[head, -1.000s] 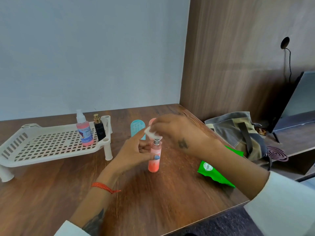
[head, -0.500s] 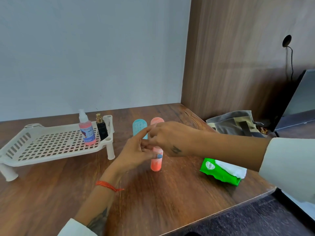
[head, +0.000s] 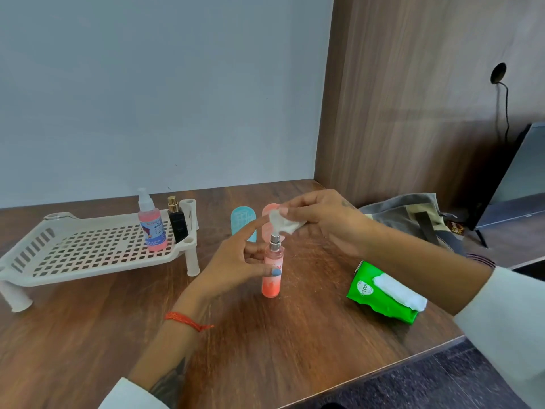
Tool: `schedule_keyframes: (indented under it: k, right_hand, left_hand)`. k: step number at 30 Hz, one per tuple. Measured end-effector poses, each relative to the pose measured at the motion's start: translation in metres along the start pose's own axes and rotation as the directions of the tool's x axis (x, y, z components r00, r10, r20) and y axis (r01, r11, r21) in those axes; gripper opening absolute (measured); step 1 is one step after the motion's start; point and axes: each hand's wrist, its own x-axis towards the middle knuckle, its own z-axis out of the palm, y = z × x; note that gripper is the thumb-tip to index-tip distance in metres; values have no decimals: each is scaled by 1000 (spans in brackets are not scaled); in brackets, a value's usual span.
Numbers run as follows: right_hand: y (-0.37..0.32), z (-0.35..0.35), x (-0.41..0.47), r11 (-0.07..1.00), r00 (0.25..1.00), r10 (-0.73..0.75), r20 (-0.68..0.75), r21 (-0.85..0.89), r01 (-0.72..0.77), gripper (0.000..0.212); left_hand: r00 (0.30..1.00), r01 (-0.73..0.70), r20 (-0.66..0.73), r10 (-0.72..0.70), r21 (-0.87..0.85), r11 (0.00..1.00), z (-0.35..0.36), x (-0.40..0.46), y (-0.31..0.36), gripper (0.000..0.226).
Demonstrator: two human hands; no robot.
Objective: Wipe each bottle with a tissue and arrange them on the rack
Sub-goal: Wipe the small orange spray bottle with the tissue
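- Tabletop (head: 295, 349): dark wood-grain surface, smooth; the near edge runs off toward the right.
- Left hand (head: 233, 261): grip closed round the middle of the coral spray bottle (head: 272, 276), thumb across the front, index finger extended up toward the nozzle. Red thread at the wrist.
- Coral spray bottle: stands upright on the tabletop, centre of scene, cap off, metal sprayer exposed. Slim cylinder, glossy; judged light, rigid, slippery and easy to tip. Best held round the mid-body, not by the thin sprayer neck.
- Green tissue pack (head: 380, 293): near right, soft crinkled film, a white sheet protruding from the opening.
- Right hand (head: 324, 219): grip pinches a crumpled white tissue (head: 284, 222) just above the sprayer head; whether it touches, cannot tell. Tissue soft, limp.
- Teal cap (head: 243, 222) and pink cap (head: 271, 209): rounded, behind the bottle, partly hidden.
- White rack (head: 73, 249): far left, perforated plastic tray on legs. At its right end stand a pink spray bottle (head: 152, 228) and a black bottle (head: 177, 225), side by side.
- Grey bag (head: 413, 214): far right, soft fabric.
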Motion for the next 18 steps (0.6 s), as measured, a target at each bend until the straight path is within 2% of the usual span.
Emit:
schedule_keyframes:
  k: [1, 2, 3, 4, 5, 6, 7, 8, 11, 14, 16, 18]
  right_hand:
    - [5, 1, -1, 996, 994, -90, -60, -17, 89, 17]
    - [10, 2, -3, 957, 960, -253, -115, -176, 231, 17]
    - [14, 5, -6, 819, 877, -472, -94, -415, 396, 17]
    - [20, 7, -7, 583, 751, -660, 29, -610, 536, 17]
    - [26, 10, -8, 321, 623, -754, 209, -709, 627, 19]
    - [32, 13, -8, 107, 532, -759, 376, -734, 671, 25]
    - [38, 15, -7, -29, 494, -710, 502, -721, 692, 32]
    - [43, 16, -5, -104, 477, -665, 575, -703, 703, 35]
    - [54, 9, -2, -222, 416, -633, 653, -668, 710, 23]
    - [62, -4, -2, -231, 337, -692, 638, -638, 734, 17]
    - [65, -11, 0, -147, 369, -720, 587, -649, 746, 18]
    - [67, -18, 5, -2, 476, -730, 491, -698, 716, 21]
  left_hand:
    - [1000, 5, 3, -5, 0, 1000, 0, 0, -1, 79]
    - [1000, 7, 6, -7, -8, 1000, 0, 0, -2, 79]
    - [1000, 12, 9, -11, -28, 1000, 0, 1, -4, 79]
    - [1000, 11, 12, -10, -53, 999, 0, 1, -5, 78]
    - [1000, 7, 12, -6, -70, 998, -1, 1, -6, 78]
    - [1000, 2, 11, -1, -72, 997, -1, 1, -6, 79]
    - [1000, 1, 12, 0, -79, 997, -1, 1, -6, 81]
    - [1000, -2, 17, 3, -97, 995, -2, 1, -7, 85]
    - [999, 11, 37, -6, -148, 989, -3, 2, -9, 90]
    - [999, 28, 46, -21, -157, 987, -2, 3, -10, 87]
    - [999, 29, 44, -22, -163, 986, -3, 3, -9, 86]
    - [999, 21, 45, -16, -128, 992, -2, 2, -8, 84]
